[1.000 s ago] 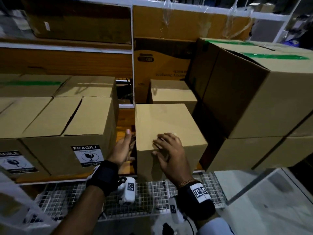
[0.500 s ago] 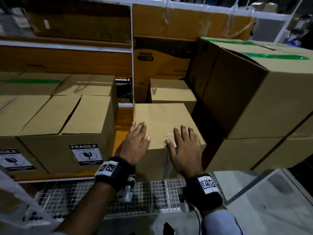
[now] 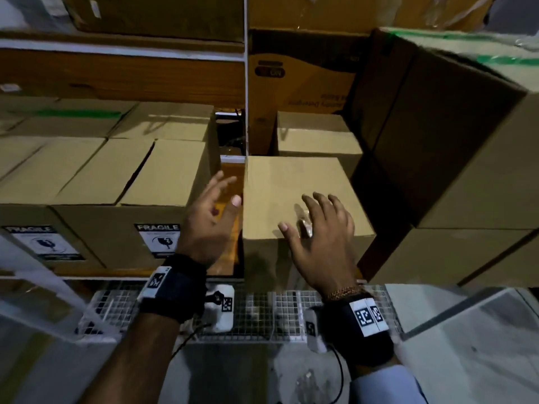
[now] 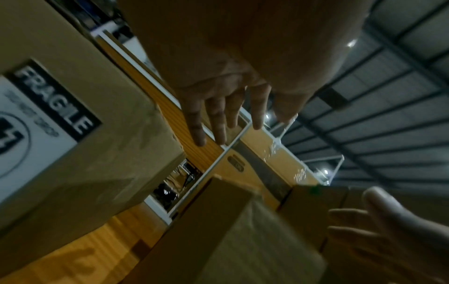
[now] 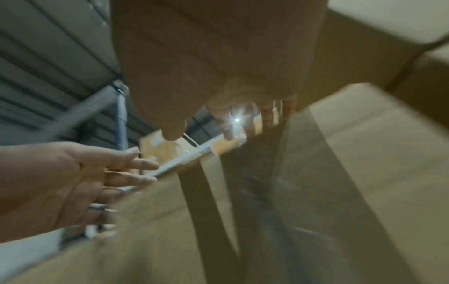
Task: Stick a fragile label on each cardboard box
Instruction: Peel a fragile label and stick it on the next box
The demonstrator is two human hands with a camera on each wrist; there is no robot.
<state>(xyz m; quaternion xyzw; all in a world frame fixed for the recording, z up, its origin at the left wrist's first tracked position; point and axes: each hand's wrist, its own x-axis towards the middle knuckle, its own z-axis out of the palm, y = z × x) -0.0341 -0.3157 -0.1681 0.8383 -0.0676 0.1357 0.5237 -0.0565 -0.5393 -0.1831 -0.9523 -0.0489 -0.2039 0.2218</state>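
Your left hand (image 3: 208, 220) hangs spread and empty in the narrow gap between the labelled box (image 3: 131, 199) and the plain cardboard box (image 3: 294, 188) — your right hand (image 3: 323, 243), fingers splayed, holds nothing over that box's front top edge. Both boxes are closed.

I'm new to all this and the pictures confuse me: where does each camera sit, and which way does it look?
Head: worn on the head, looking down at the shelf boxes; shows both forearms, left hand and right hand.
Left wrist: looks along the left hand's fingers toward the labelled box.
Right wrist: looks along the right hand's fingers over the plain box.
Shared: each wrist view also catches the other hand.
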